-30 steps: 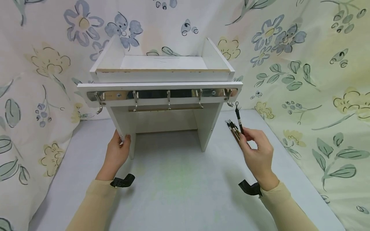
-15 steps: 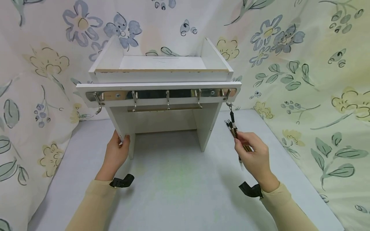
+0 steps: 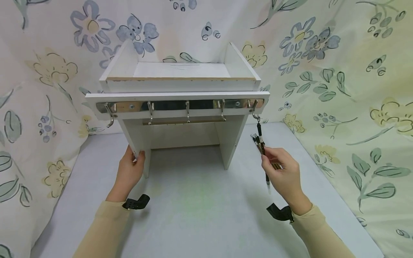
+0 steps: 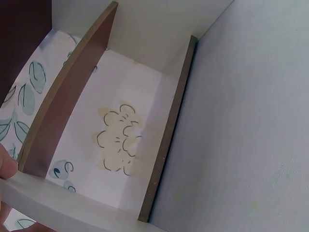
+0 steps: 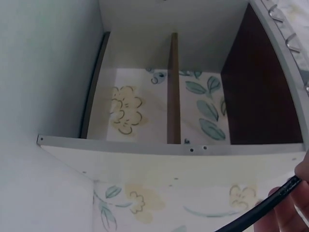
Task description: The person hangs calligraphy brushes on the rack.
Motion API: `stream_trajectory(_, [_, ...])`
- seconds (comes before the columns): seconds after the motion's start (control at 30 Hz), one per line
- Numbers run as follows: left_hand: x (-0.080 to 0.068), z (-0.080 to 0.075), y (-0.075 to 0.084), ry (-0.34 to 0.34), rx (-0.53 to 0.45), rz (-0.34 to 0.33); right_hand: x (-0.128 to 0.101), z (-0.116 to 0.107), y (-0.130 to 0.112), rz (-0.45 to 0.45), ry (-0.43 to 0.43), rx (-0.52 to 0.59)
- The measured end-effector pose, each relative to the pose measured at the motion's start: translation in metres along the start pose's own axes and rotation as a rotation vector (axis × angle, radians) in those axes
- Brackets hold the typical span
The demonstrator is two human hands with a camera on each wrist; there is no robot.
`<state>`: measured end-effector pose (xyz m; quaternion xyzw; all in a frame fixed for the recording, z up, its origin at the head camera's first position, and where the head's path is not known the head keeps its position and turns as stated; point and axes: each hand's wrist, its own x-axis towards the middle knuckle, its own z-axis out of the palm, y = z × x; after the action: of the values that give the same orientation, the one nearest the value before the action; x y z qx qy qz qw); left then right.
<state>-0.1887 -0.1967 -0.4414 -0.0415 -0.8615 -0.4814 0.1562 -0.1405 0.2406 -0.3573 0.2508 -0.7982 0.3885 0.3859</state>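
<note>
Head view: my left hand (image 3: pixel 129 173) grips the front edge of the white shelf's (image 3: pixel 180 84) left leg, fingers curled round it. My right hand (image 3: pixel 284 175) pinches a black pen (image 3: pixel 262 147) between thumb and fingers; the pen hangs by its loop from the rightmost hook (image 3: pixel 254 109). More pens (image 3: pixel 256 140) lie on the grey counter (image 3: pixel 193 208) just behind it. Farther back, the hook rail (image 3: pixel 180 105) has four other hooks, bare. Floral cloth (image 3: pixel 338 71) hangs behind.
</note>
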Motion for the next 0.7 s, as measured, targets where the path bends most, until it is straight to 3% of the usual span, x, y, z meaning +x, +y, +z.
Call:
stream_trajectory(0.17, [0.000,0.000,0.000,-0.001,-0.005,-0.001,0.006,-0.001,-0.013,0.005,-0.001,-0.003])
stream_trajectory(0.7, [0.000,-0.001,0.002,-0.012,-0.011,-0.010,0.008,0.002,-0.015,0.038,0.034,-0.012])
